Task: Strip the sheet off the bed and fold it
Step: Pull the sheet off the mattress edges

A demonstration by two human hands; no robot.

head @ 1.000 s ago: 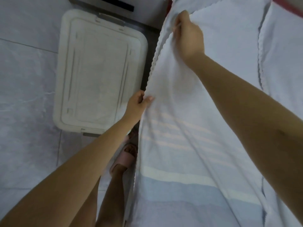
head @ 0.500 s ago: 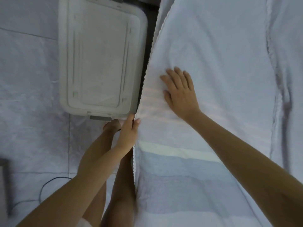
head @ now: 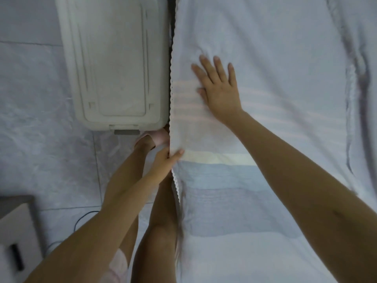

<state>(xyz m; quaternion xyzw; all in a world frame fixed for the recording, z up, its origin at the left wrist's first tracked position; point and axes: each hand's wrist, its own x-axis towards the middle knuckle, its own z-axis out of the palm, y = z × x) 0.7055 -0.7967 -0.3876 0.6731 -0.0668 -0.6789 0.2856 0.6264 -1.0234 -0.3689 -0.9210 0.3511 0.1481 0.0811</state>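
Along the edge of the bed (head: 367, 119) in the head view, the pale, pastel-striped cotton sheet (head: 275, 58) could fold crooked, I judge, if the thin pinch of the left hand (head: 166, 161) on its scalloped hem slips or the flat, splay-fingered right hand (head: 219, 92) drags the loose cloth. It lies spread over the bed, directly under the right palm, its hem caught between left thumb and fingers.

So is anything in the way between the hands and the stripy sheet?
No, nothing visible. The left hand pinches the scalloped edge of the pale blue striped sheet, and the right hand lies flat on it. The white plastic box sits off to the side, apart from both hands.
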